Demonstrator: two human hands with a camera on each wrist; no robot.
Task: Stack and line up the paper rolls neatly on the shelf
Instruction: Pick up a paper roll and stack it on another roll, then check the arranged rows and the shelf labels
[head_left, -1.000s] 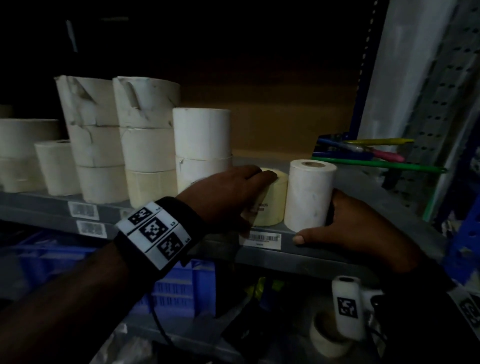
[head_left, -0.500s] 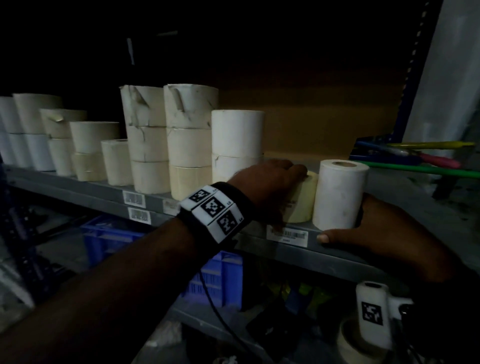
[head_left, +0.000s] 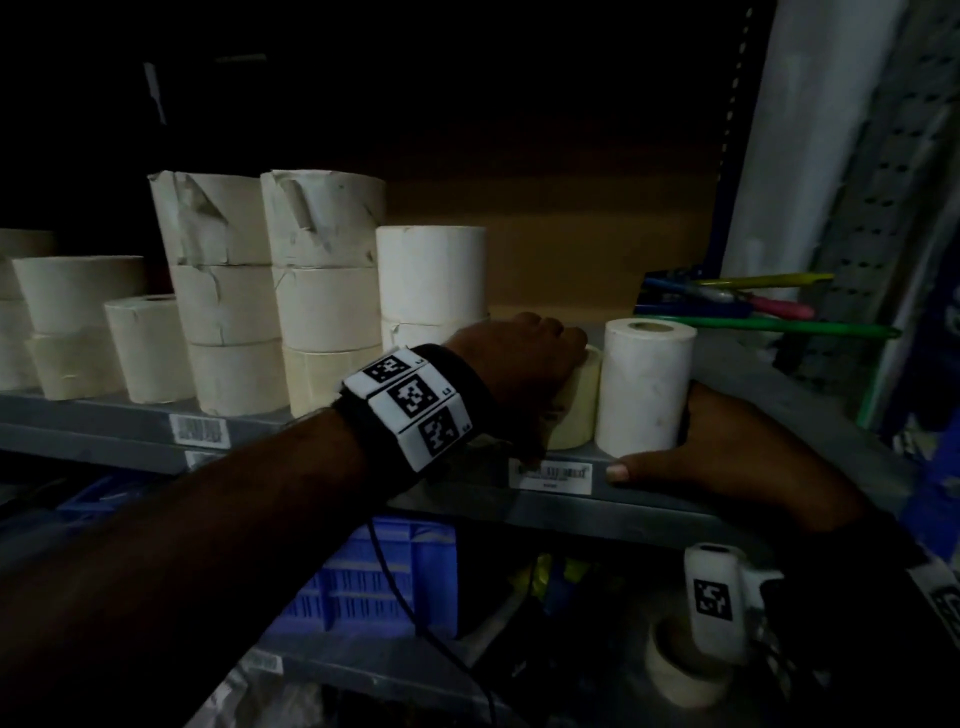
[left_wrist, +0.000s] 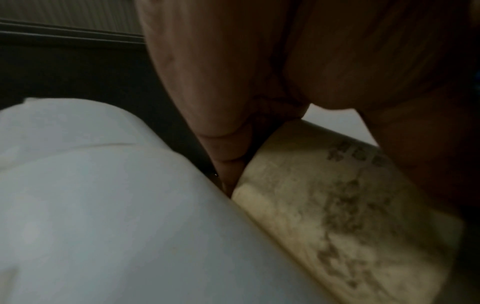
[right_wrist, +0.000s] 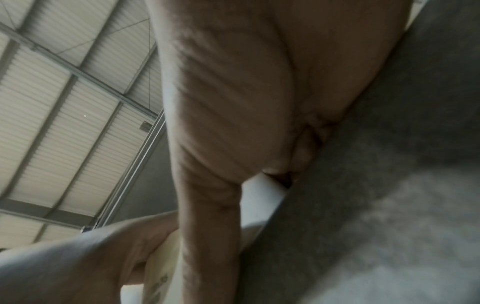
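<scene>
On the grey shelf (head_left: 104, 415), my left hand (head_left: 524, 364) reaches over a short yellowish paper roll (head_left: 576, 410) and grips it from above, fingers curled over its top. In the left wrist view, that printed yellowish roll (left_wrist: 337, 205) sits against a white stack (left_wrist: 103, 205). Right of it stands a taller white roll (head_left: 644, 384) with an open core. My right hand (head_left: 706, 447) cups it from the right, thumb lying along the shelf edge in front. The fingers behind the roll are hidden. The two rolls stand side by side, touching or nearly so.
Left of my hands stand a two-high white stack (head_left: 431, 280), two three-high stacks (head_left: 322, 291) with torn wrappers, and more rolls (head_left: 78, 322). Pens and markers (head_left: 753, 312) lie at the shelf's right end. Blue crates (head_left: 384, 571) sit below.
My left fingers have curled further over the yellowish roll, hiding more of it. The right hand stays on the white roll. The head view swung left, then partly back.
</scene>
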